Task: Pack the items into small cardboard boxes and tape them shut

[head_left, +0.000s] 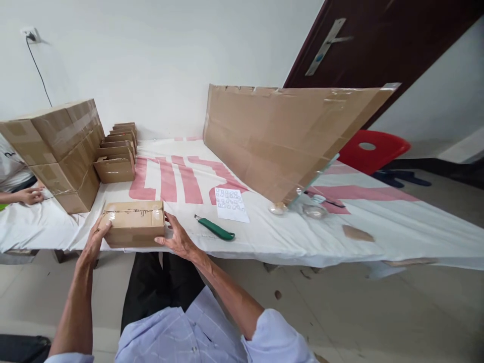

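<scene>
A small cardboard box (134,236) lies at the front edge of the cloth-covered table (181,146), its flaps closed along a rough seam with a dark scrawl. My left hand (94,237) grips its left end, and my right hand (177,237) holds the right end, thumb on the front side and fingers at the far corner. To the right of my right hand rests a green utility knife (215,228), its tip pointing up and left. Just behind the knife is a white paper sheet (232,204) with rows of small drawn shapes.
Stacked taped cartons (60,151) stand at the left, beside a row of folded cardboard pieces (115,166). A large cardboard sheet (291,131) leans upright at the centre right, near tape rolls (314,210). Another person's hand (31,195) shows far left. A red chair (372,151) is behind.
</scene>
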The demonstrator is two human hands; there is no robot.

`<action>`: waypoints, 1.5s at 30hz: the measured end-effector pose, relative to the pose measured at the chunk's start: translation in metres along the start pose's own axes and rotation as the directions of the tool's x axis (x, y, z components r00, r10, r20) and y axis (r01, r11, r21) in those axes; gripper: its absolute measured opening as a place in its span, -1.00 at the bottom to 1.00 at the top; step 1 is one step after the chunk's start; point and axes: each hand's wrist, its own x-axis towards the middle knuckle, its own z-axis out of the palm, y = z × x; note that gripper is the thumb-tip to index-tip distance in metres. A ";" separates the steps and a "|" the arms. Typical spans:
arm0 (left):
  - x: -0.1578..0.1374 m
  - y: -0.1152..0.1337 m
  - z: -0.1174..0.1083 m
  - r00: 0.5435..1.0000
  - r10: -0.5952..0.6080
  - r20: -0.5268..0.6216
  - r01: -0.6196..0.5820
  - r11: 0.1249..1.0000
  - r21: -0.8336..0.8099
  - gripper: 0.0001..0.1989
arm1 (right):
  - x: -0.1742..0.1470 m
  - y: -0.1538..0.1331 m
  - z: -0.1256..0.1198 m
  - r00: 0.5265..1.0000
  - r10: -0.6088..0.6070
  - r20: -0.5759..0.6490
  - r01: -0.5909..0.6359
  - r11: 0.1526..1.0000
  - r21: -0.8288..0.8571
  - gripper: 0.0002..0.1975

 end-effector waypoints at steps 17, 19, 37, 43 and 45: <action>0.021 -0.001 -0.023 0.988 -0.023 0.151 0.068 0.951 -0.300 0.26 | -0.011 -0.034 -0.010 0.999 -0.039 -0.035 0.044 0.988 0.149 -0.31; 0.023 -0.002 -0.026 0.988 -0.035 0.153 0.084 0.940 -0.330 0.27 | -0.009 -0.034 -0.012 0.993 -0.035 -0.108 0.052 0.986 0.155 -0.41; 0.023 -0.005 -0.016 0.988 -0.027 0.154 0.058 0.977 -0.203 0.27 | -0.010 -0.020 -0.006 0.998 -0.015 -0.056 0.021 0.995 0.097 -0.13; 0.006 -0.009 -0.008 0.976 0.014 0.216 0.014 0.992 -0.127 0.18 | -0.012 -0.011 -0.009 0.992 0.088 -0.091 -0.071 0.982 0.177 -0.07; -0.001 -0.003 -0.007 0.974 0.010 0.225 0.003 0.998 -0.057 0.13 | -0.013 -0.012 -0.010 0.992 0.092 -0.085 -0.071 0.973 0.219 -0.09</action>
